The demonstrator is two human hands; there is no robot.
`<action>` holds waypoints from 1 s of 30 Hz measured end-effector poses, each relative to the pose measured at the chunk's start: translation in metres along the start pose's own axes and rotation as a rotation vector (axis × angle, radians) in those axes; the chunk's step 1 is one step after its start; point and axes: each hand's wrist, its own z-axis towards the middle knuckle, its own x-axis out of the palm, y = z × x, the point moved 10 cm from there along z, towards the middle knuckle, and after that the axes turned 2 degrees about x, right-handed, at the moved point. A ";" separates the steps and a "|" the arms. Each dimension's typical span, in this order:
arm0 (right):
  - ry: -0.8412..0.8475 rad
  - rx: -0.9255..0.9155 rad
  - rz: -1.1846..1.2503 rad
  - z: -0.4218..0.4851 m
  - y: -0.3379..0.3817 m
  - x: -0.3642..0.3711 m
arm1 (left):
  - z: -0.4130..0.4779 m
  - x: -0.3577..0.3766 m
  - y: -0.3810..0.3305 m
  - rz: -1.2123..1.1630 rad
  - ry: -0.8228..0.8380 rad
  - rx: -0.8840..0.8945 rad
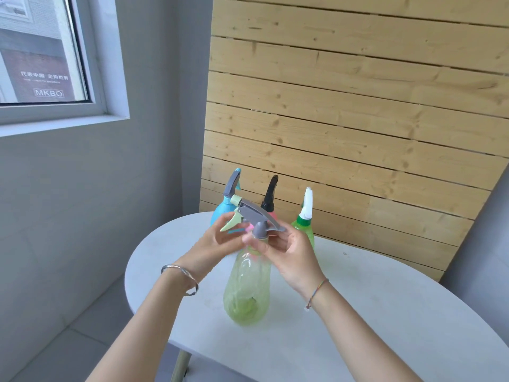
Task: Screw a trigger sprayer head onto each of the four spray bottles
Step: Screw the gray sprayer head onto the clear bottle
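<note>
Head view shows two hands up over a round white table [358, 312]. A see-through green bottle [246, 288] stands on the table near the front, right under the hands. On its neck sits a gray sprayer head [256, 216] w/ a pale green trigger and tip.

Right hand [292, 257] has its fingers pinched together on the gray screw collar [260, 230]. That's the part that must turn, so it makes sense to grab there. Left hand [212, 246] has fingers curled round the bottle neck & up by the trigger, prob. to keep the bottle from spinning or tipping. Can't tell how hard it squeezes; the fingers are a bit blurry.

At the back of the table, by the wood slat wall [358, 106], stand 3 more bottles close together: a blue bottle [220, 213] w/ a gray and blue head, a pink bottle [271, 213] w/ a black head, mostly hidden, and a bright green bottle [304, 230] w/ a white head. They look done and sit out of the way. So this looks like bottle no. 4, the last one. Can't tell if the collar is tight yet.
</note>
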 end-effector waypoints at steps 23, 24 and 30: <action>-0.128 -0.136 0.160 0.003 0.021 -0.035 | -0.012 0.045 0.003 0.256 -0.063 0.028; -0.142 -0.153 0.166 0.003 0.023 -0.037 | -0.011 0.048 0.003 0.235 -0.072 0.036; -0.088 -0.135 0.052 0.004 0.012 -0.034 | -0.010 0.051 0.007 0.367 -0.060 0.101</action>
